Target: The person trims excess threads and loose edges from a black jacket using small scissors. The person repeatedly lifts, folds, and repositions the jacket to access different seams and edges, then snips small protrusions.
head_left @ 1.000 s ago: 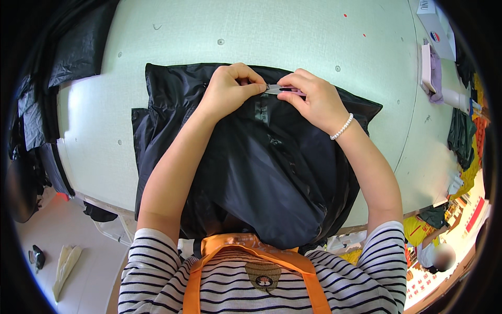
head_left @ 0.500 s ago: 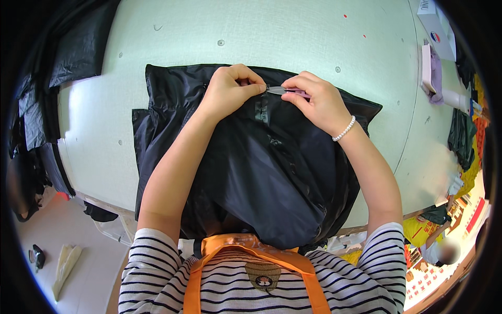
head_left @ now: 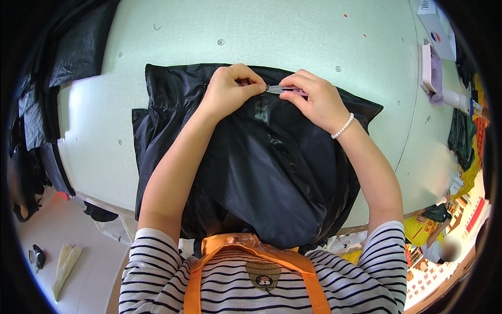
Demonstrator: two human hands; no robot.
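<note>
A black, shiny garment lies spread in front of me and hangs over the near table edge. My left hand is closed in a pinch on the garment's fabric near its far edge. Between the fingers of my right hand are thread snips with pink handles and silver blades. The blade tips point left and meet the fabric right beside my left fingertips. Whether a thread lies between the blades is too small to tell. A small glossy patch shows on the cloth below the tips.
The pale green table carries folded black cloth at the left. At the far right stand a white box and a pink bin with a purple cloth. Another person is at the lower right.
My right hand and the snips have shifted very slightly to the left. My left hand and the garment look the same.
</note>
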